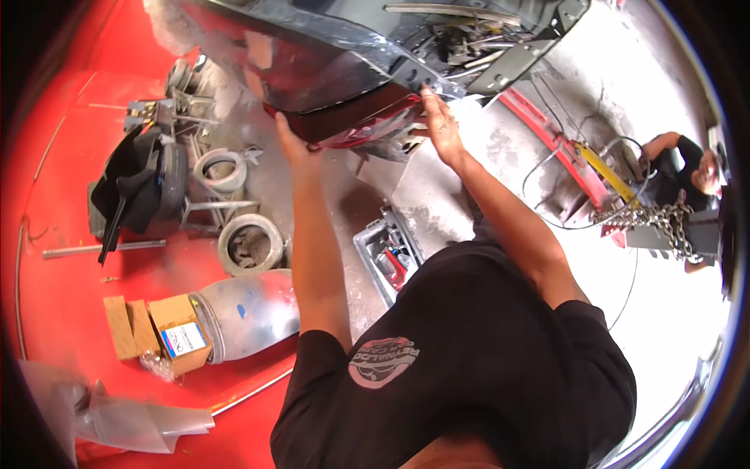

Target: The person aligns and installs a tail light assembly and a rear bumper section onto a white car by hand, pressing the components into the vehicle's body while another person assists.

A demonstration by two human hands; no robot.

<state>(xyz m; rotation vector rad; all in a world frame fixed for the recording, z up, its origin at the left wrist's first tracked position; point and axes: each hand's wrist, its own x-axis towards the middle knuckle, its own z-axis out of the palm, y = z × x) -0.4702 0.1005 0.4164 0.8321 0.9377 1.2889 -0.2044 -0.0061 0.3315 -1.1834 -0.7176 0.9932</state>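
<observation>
A dark red tail light (355,125) sits against the rear corner of a dark car body (312,78), with a dark gap along its upper edge. My left hand (294,142) grips its left end, the thumb up along the edge and the other fingers mostly hidden underneath. At the other end, my right hand (442,129) holds the light's edge. Its index finger reaches up to a bare metal panel (418,74) of the body, while the other fingers bend toward the lens.
Below the car stands a grey tool box (388,254). A red and yellow jack-like frame (582,160), chains (668,227) and another person (687,168) are at right. Round metal parts (250,244), a cardboard box (180,332) and plastic sheeting (133,418) lie left.
</observation>
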